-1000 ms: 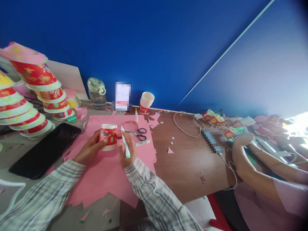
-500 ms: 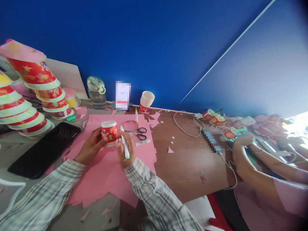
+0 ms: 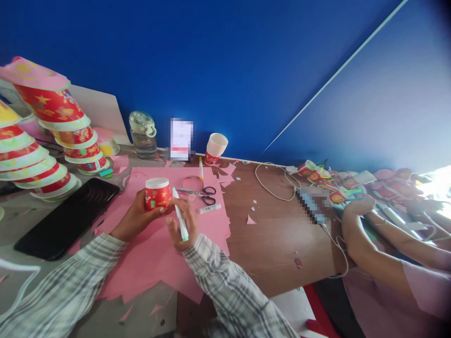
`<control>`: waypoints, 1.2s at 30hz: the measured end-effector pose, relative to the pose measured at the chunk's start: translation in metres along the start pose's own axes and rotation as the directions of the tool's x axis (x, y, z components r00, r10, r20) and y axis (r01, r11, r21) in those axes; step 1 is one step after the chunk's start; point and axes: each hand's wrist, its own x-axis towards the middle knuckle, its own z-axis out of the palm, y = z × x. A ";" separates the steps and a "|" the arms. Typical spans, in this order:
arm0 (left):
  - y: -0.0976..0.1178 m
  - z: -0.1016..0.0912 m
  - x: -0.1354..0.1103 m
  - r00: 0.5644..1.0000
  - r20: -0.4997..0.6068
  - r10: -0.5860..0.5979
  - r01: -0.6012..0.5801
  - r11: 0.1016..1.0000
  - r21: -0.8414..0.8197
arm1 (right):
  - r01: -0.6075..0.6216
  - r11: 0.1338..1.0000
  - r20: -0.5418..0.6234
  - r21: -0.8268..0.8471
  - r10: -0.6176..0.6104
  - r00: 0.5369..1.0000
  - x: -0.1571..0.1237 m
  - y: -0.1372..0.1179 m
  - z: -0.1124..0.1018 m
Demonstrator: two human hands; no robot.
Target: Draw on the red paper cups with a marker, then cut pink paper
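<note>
Left hand (image 3: 136,218) grasping red cup (image 3: 158,196) over pink paper (image 3: 148,263), cup rotated since a second ago, so starred side now sits near marker (image 3: 179,214) gripped in right hand (image 3: 190,220).

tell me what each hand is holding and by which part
The left hand holds a red patterned paper cup by its lower side; the right hand holds a white marker by its barrel.
</note>
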 end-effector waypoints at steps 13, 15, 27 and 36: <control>0.005 0.003 -0.001 0.998 -0.008 0.060 -0.060 0.998 -0.005 | -0.032 0.999 -0.071 -0.005 0.031 0.997 0.004 -0.004 0.000; 0.004 0.003 -0.001 0.999 -0.002 0.036 -0.036 0.999 -0.016 | -0.029 1.000 -0.043 -0.007 0.028 0.999 0.003 -0.003 0.000; 0.001 -0.001 -0.001 0.998 0.035 0.045 -0.046 0.999 0.011 | 0.029 0.999 -0.057 -0.044 -0.032 0.998 0.002 -0.001 -0.002; 0.001 -0.001 -0.002 0.999 0.035 0.021 -0.022 0.999 0.024 | 0.019 0.997 -0.116 -0.069 -0.027 0.993 0.006 0.001 0.000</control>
